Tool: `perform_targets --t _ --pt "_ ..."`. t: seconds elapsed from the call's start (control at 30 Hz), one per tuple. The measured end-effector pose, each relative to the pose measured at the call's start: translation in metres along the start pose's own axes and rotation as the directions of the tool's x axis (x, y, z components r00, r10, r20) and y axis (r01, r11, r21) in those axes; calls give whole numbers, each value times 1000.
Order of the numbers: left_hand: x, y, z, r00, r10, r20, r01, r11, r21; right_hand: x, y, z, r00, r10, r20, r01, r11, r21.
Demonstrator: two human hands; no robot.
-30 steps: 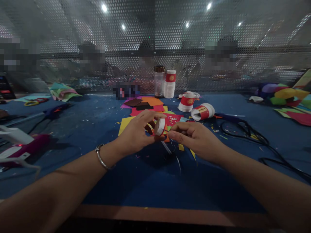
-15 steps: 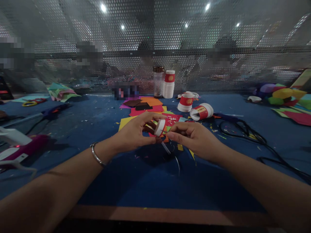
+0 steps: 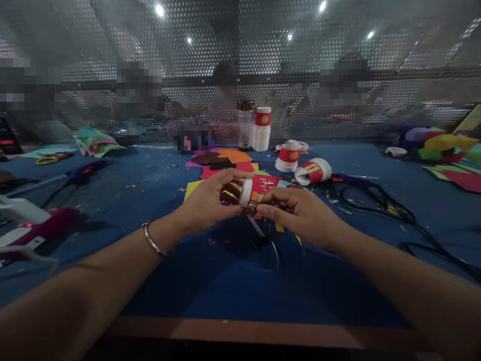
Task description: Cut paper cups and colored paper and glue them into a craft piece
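My left hand pinches a short white round piece, which looks like a cut-off part of a paper cup, between thumb and fingers. Its open side faces my right hand. The right thumb and fingers are closed just beside that piece. A thin grey tip shows between them, too small and blurred to name. Below the hands a whitish strip and a thin curved white strand lie over the blue table. Behind them are coloured paper sheets with small white scraps on a red one.
A lidded clear bottle and a stack of paper cups stand at the back. One cup is upside down; another lies cut open. A black cable runs along the right. A purple and white device lies left.
The white piece has turned slightly upright in my left hand. The thin tip by my right fingers shows less than before. Both hands stay in nearly the same place.
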State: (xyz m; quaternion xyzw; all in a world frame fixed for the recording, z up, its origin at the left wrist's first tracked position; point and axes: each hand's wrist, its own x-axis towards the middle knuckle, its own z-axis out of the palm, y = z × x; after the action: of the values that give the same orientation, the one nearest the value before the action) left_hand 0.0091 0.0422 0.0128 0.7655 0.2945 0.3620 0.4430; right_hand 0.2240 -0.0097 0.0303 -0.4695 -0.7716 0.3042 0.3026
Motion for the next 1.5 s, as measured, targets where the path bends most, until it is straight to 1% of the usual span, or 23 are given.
perform_targets --t 0.23,0.5,0.67,0.73,0.8,0.87,0.9,0.93,1.0,1.07,1.13,1.2,1.3,1.37,1.43,1.5 --pt "0 4 4 999 39 -35 -37 999 40 0 1 1 1000 -5 6 5 1000 -28" --pt "-2 7 4 999 6 -42 -3 998 68 0 -1 -1 1000 -19 14 19 1000 -7" --pt "-2 4 4 997 44 -60 -37 993 115 -1 -1 -1 999 -38 8 38 999 -8" --pt "-2 1 2 995 65 -70 -53 986 156 -1 -1 -2 1000 -15 7 15 1000 -11" --pt "-1 0 1 994 73 -87 -57 984 169 -1 -1 -3 999 39 21 -39 999 -1" --pt "0 1 -1 994 38 -98 -24 991 133 -1 -1 -5 997 78 8 -78 997 26" --pt "0 3 -2 996 -2 -90 11 995 101 -1 0 -6 997 81 -16 -80 996 44" --pt "1 6 -3 997 -50 -57 54 997 55 -1 0 -7 996 75 -48 -72 996 60" --pt "0 11 -2 985 -160 60 163 985 -53 -1 1 -8 992 44 -116 -36 997 72" --pt "-1 17 -1 943 -271 195 302 942 -149 0 1 -7 990 9 -142 3 997 83" --pt "-4 20 2 883 -358 304 431 874 -223 0 1 -6 991 -28 -133 41 995 95" --pt "-7 21 5 832 -400 385 519 806 -285 -1 0 -4 993 -62 -102 72 993 94" --pt "-9 22 9 785 -417 457 589 730 -347 -1 -2 -2 992 -108 -73 111 993 44" --pt "-10 23 11 779 -415 470 602 704 -377 -1 -2 -1 989 -126 -77 127 992 16" --pt "-10 25 14 794 -406 451 589 698 -408 -1 -1 -1 987 -129 -92 130 992 2" --pt "-10 27 16 819 -404 407 559 721 -410 0 1 -2 987 -123 -103 122 992 -15"
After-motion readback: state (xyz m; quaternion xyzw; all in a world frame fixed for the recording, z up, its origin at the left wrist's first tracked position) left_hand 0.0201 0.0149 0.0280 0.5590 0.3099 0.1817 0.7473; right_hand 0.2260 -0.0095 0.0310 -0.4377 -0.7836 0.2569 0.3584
